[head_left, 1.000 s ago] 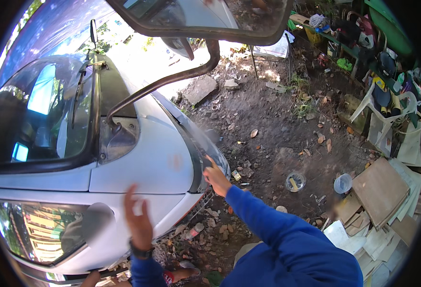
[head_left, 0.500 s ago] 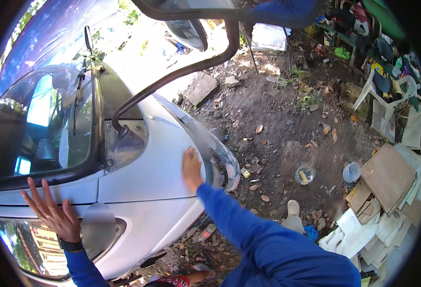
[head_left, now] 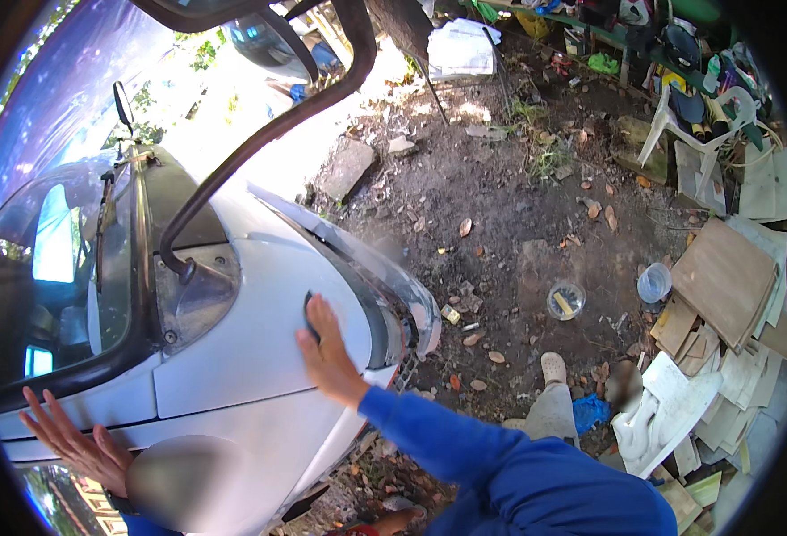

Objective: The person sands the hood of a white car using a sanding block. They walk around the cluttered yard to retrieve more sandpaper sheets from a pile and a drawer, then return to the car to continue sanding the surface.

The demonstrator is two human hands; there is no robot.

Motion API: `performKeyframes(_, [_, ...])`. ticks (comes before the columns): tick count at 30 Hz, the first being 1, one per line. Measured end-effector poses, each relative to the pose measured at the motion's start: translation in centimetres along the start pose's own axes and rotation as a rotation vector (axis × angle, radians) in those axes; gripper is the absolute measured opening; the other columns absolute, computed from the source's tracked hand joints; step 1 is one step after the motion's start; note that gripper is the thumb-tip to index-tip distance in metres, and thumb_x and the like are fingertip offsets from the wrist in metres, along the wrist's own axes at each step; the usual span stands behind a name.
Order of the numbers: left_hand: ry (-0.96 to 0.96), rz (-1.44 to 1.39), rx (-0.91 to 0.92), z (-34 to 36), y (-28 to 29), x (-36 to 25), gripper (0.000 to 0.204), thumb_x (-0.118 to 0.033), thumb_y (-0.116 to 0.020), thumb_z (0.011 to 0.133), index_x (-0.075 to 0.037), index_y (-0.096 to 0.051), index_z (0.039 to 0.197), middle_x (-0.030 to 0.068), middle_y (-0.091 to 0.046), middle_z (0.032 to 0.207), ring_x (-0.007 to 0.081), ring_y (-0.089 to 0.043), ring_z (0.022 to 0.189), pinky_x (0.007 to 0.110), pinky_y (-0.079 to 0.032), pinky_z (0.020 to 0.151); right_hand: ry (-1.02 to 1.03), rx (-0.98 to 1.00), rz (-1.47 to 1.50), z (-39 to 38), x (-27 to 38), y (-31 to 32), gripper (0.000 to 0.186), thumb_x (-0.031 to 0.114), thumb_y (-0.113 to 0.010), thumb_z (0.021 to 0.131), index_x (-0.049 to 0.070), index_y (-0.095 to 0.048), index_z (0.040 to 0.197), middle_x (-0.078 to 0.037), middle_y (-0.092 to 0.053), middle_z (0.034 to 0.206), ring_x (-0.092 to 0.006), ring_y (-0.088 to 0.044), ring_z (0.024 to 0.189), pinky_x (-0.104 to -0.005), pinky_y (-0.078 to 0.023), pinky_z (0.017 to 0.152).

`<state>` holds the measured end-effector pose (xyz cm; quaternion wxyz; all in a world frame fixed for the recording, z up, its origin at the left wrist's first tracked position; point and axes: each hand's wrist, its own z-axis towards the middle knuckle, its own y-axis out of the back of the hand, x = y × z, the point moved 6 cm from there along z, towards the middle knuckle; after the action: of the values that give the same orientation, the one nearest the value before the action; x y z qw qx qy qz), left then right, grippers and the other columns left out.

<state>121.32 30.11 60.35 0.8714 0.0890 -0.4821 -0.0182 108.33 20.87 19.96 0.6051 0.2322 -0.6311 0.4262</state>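
Observation:
The white body panel [head_left: 242, 330] of a vehicle fills the left side, below its windshield [head_left: 63, 277]. My left hand [head_left: 81, 451] rests on the vehicle beneath the windshield's lower edge, fingers spread with nothing in them. On the front corner of the panel lies my right hand [head_left: 331, 357], its fingers pressed together over a thin dark pad [head_left: 311, 314]. Only the pad's dark edge shows past the fingers; its exact kind I cannot make out. A dark mirror arm [head_left: 259, 161] rises from a grey mount [head_left: 199, 290] just beyond the right hand.
On the dirt ground stand a round clear container [head_left: 566, 300] and a clear plastic tub [head_left: 655, 282]. Flat boards and tile-like pieces [head_left: 724, 277] are piled at the right. A white plastic chair [head_left: 706, 134] and a cluttered green bench [head_left: 626, 49] are farther back.
My right hand has slid left across the panel, and the dark pad under it now shows. My left hand stays on the body. The whole view has shifted a little.

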Motion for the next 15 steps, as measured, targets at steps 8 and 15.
performKeyframes(8, [0.034,0.043,0.038,-0.7,-0.1,0.5,0.066,-0.055,-0.020,0.106,-0.013,-0.037,0.153,0.0137,-0.035,0.160,0.0400,-0.022,0.151,0.059,-0.021,0.121,0.072,0.084,0.016,-1.5,0.6,0.7,0.068,0.037,-0.038,0.107,-0.010,-0.023,0.153,-0.030,-0.020,0.161,-0.0368,-0.014,0.153,-0.0424,-0.010,0.124])
performKeyframes(15, [0.025,-0.002,0.040,-0.1,-0.3,-0.1,0.063,-0.051,-0.023,0.106,-0.013,-0.036,0.154,0.0113,-0.032,0.162,0.0366,-0.020,0.152,0.058,-0.019,0.121,0.165,0.088,-0.009,-1.0,-3.4,1.6,0.068,0.035,-0.040,0.107,-0.009,-0.021,0.154,-0.030,-0.018,0.161,-0.0397,-0.015,0.153,-0.0452,-0.010,0.124])
